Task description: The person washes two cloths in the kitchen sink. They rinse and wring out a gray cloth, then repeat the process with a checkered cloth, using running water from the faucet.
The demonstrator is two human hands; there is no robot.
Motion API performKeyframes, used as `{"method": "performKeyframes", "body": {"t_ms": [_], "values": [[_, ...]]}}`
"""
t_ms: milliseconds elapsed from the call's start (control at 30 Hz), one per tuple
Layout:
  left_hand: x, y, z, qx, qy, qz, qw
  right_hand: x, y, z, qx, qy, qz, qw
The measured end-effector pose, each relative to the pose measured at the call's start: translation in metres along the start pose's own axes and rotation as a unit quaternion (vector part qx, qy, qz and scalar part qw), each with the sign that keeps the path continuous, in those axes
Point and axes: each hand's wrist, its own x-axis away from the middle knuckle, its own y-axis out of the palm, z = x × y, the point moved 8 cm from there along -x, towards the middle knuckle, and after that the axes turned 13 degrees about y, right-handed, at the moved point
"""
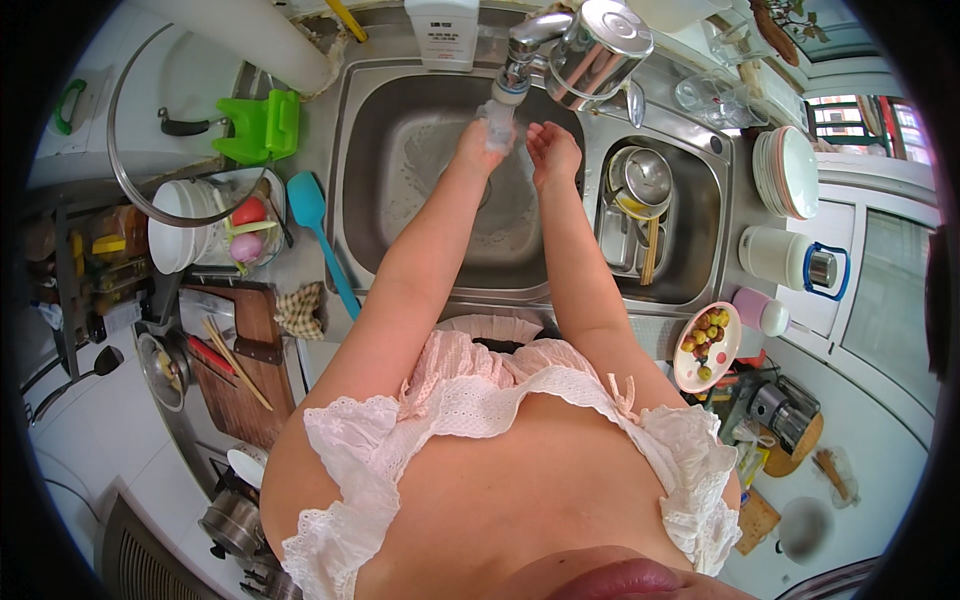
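Observation:
Water runs from the metal faucet (513, 79) over my left hand (484, 142), whose fingers are partly hidden by the stream. Beside it my right hand (553, 150) is held up with the fingers slightly curled and apart from the thumb, holding nothing. Both hands are over the large stainless steel sink basin (375, 232), which is wet inside. A shiny metal kettle or pitcher (600, 52) is close to the faucet's right side. The smaller basin (697, 262) on the right contains metal bowls (648, 176) and wooden chopsticks (650, 251).
Left of the sink are a turquoise silicone spatula (306, 199), a green plastic holder (259, 129), a glass lid (180, 217) and a wooden cutting board (259, 330) with a cleaver. Stacked plates (795, 172), a white flask (772, 257) and a fruit plate (724, 360) stand at right.

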Motion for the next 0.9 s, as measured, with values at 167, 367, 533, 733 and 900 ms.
{"method": "performKeyframes", "body": {"t_ms": [167,367,533,733,900], "values": [[-0.006,-0.013,-0.001,-0.050,0.007,0.050,0.997,-0.001,-0.002,0.005,0.002,-0.001,0.015,1.000],[0.012,0.005,0.005,-0.094,0.014,0.099,0.991,-0.005,-0.004,0.018,0.008,0.004,0.031,0.999],[0.029,0.031,0.009,-0.139,0.041,0.083,0.986,-0.017,-0.006,0.036,0.090,0.023,0.041,0.995],[0.004,0.015,0.026,-0.130,0.123,0.097,0.979,-0.006,0.038,0.084,-0.003,0.222,-0.135,0.966],[0.032,0.024,0.043,-0.354,0.121,0.046,0.926,-0.024,0.057,0.084,-0.077,0.255,-0.192,0.944]]}}
